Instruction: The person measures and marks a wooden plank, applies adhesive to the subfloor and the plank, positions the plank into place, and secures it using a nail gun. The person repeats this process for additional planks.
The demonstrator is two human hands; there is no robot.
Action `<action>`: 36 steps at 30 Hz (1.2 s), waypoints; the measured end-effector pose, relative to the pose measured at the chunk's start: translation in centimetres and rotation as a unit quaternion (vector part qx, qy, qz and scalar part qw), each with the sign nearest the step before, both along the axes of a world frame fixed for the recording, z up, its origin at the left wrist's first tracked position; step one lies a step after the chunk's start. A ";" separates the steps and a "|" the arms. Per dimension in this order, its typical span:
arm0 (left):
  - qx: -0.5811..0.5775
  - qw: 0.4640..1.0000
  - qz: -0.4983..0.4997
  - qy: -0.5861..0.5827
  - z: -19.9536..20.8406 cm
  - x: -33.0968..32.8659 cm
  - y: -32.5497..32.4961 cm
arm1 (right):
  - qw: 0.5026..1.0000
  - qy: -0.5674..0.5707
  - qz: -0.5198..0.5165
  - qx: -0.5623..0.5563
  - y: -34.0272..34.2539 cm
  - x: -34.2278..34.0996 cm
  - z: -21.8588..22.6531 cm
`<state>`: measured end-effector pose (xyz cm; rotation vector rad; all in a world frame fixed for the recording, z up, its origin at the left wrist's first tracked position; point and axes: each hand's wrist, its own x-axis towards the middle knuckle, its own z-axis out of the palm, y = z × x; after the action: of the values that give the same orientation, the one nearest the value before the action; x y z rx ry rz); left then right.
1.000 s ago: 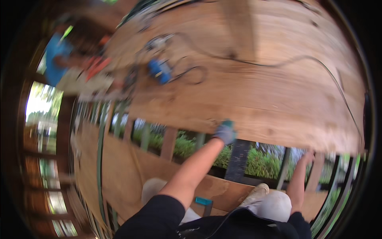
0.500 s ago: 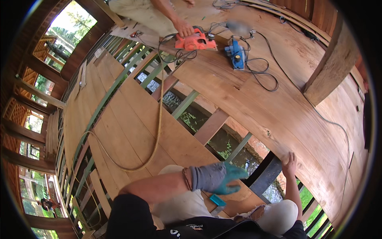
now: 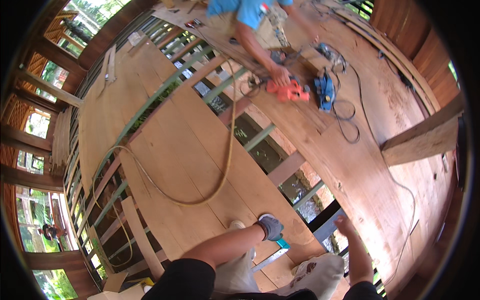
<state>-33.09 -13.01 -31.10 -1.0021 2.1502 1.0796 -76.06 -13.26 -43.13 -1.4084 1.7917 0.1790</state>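
My left hand (image 3: 271, 228), in a grey and teal work glove, is closed at the teal handle of a try square (image 3: 283, 244). The square's metal blade slants down toward my legs over the planks. My bare right hand (image 3: 344, 226) is at the near edge of a wide wooden floorboard (image 3: 367, 215), its fingers curled against that edge and partly hard to make out. Below it, a dark beam (image 3: 326, 223) crosses the gap between the two areas of boards.
Open gaps between green and brown joists (image 3: 286, 168) show water and plants below. A yellowish hose (image 3: 227, 172) loops over the left planks. Farther off, a co-worker in a blue shirt (image 3: 250, 12) holds a red power planer (image 3: 287, 91) beside a blue planer (image 3: 325, 92). A wooden post (image 3: 425, 137) stands right.
My left hand has come down and closed on the try square, which has turned. My view has shifted. My right hand stays by the board edge. The co-worker leans farther into view with the red planer.
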 end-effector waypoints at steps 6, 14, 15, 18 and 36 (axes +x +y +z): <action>0.012 0.959 0.283 0.032 7.2 7.4 9.6 | 0.990 0.023 0.111 0.080 9.7 7.5 18.5; -0.072 0.883 0.415 0.207 20.6 24.2 22.5 | 0.932 0.046 0.198 0.299 26.9 -1.1 26.0; -0.136 0.882 0.403 0.205 20.2 28.3 26.8 | 0.926 0.020 0.290 0.239 24.6 2.3 27.1; 0.088 0.814 0.573 -0.039 24.5 38.2 30.4 | 0.979 0.012 0.144 0.142 15.6 15.3 36.6; -0.149 0.709 0.670 0.162 28.1 64.3 0.8 | 0.958 0.027 0.246 0.144 -13.2 45.9 30.5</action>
<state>31.26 -12.25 -2.97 -2.9366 1.5949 1.5326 -30.12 -26.50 -12.61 -1.6147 1.3560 0.7146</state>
